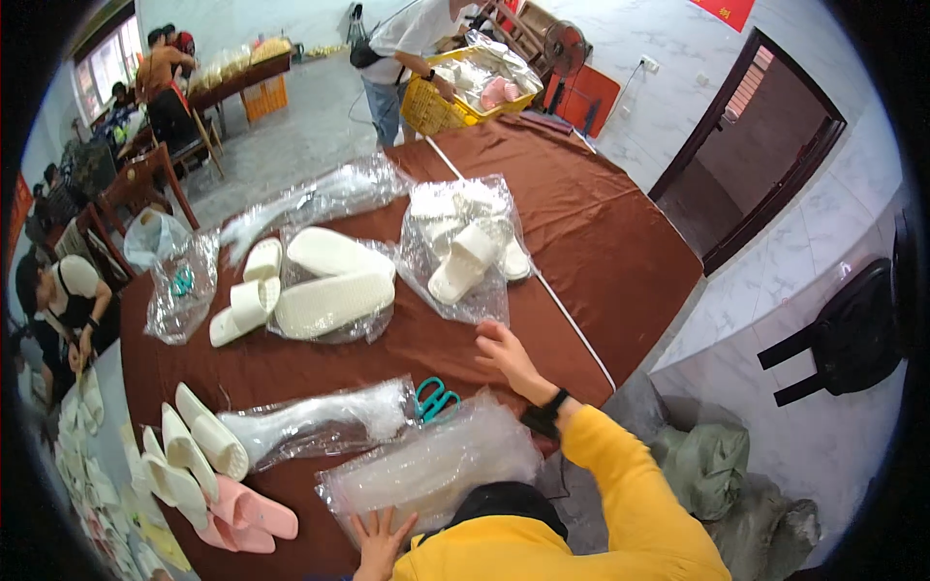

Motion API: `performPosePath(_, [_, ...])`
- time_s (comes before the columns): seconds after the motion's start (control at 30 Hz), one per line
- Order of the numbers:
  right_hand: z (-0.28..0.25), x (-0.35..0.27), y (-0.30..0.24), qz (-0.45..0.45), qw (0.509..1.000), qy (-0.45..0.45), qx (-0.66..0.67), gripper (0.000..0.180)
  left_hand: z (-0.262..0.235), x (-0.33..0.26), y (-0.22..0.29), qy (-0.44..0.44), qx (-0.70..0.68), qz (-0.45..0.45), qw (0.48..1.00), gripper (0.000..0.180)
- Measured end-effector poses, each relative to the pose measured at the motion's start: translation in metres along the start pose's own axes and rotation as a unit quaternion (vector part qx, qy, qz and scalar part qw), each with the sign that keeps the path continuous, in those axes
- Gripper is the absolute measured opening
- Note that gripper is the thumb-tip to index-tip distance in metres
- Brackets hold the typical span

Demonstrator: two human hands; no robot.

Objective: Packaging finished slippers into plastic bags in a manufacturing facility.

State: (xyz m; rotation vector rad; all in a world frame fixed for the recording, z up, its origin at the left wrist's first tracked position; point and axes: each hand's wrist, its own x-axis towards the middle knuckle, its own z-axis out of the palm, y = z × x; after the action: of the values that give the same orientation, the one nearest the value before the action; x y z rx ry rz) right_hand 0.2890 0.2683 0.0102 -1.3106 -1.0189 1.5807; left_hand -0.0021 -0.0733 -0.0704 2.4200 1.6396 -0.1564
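Observation:
My left hand lies with fingers spread at the near edge of a stack of clear plastic bags. Out over the brown cloth, my right hand is open, its fingertips close to the lower edge of a clear bag of white slippers; I see nothing in its grasp. Teal-handled scissors lie beside the stack. Left of them is a bag of white stringy material. More white slippers lie on another bag, and pink slippers sit at the near left with white ones.
The brown cloth covers the table, crossed by a white strip. Beyond it, a person reaches into a yellow crate of bagged goods. Another person works at the left. Sacks stand at the right.

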Motion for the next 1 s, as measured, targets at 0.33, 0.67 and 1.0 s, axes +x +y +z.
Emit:
performPosePath(0.33, [0.056, 0.187, 0.044, 0.086, 0.878, 0.471, -0.025, 0.126, 0.023, -0.018, 0.005, -0.072, -0.024, -0.105, 0.992, 0.057])
performPosePath(0.67, [-0.019, 0.195, 0.066, 0.090, 0.971, 0.081, 0.204, 0.019, -0.010, -0.008, -0.022, -0.067, -0.125, -0.112, 0.984, 0.054])
performPosePath(1.0, [-0.100, 0.121, 0.018, -0.250, 0.788, 0.153, -0.542, 0.030, -0.004, 0.012, -0.025, -0.053, -0.254, -0.103, 0.960, 0.050])
